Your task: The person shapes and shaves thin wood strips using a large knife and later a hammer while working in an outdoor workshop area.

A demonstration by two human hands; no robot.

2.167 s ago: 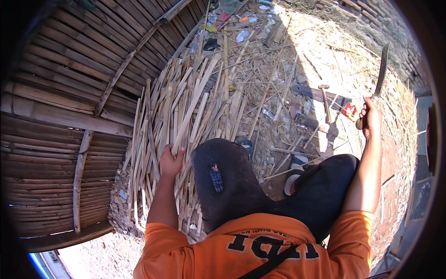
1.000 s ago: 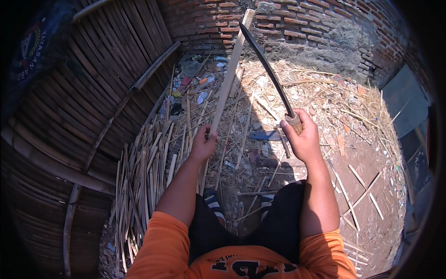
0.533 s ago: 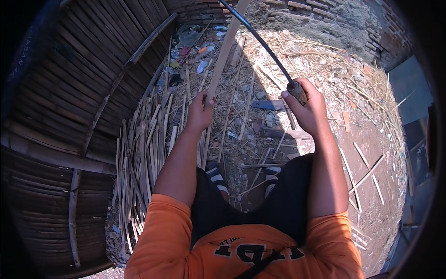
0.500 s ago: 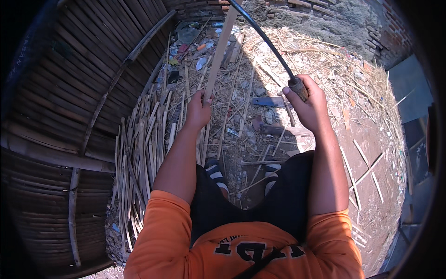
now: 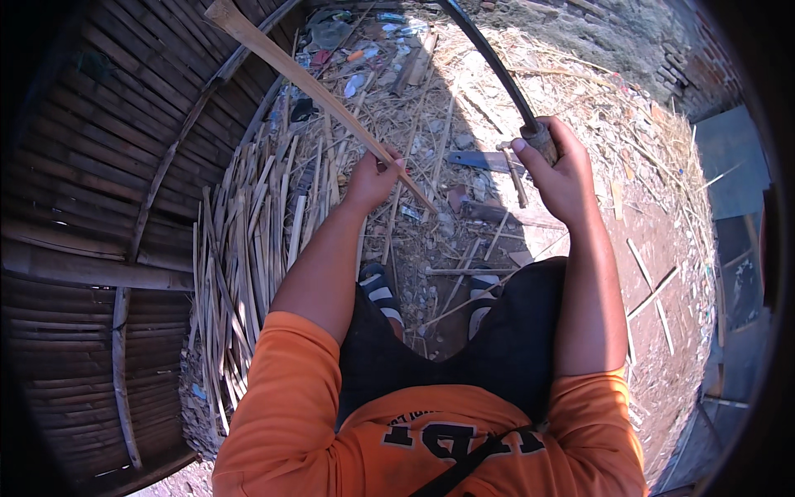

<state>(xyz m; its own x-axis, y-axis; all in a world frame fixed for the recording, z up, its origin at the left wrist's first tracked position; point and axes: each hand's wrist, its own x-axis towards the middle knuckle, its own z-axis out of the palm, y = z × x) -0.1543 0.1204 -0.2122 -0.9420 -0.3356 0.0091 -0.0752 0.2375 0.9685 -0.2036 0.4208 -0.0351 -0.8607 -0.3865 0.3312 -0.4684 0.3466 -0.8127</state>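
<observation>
My left hand (image 5: 370,180) is closed around a long split bamboo strip (image 5: 306,83) near its lower end. The strip slants up to the left, and its short lower end points down toward the ground between my knees. In my right hand (image 5: 567,178) is a machete, gripped by its thick round wooden handle (image 5: 543,145). Its long, dark, slightly curved blade (image 5: 494,62) points up and to the left, with the tip cut off by the top of the picture. Strip and blade are apart.
A pile of bamboo strips (image 5: 240,248) lies at my left, beside a slatted bamboo wall (image 5: 74,182). Shavings and litter cover the ground ahead. A flat blue-grey blade-like piece (image 5: 476,161) and a wooden block (image 5: 509,215) lie before me. A brick wall (image 5: 596,33) stands beyond.
The bamboo strip has swung from nearly upright to a slant up to the left, turned by my left hand. The machete has shifted slightly, still in my right hand.
</observation>
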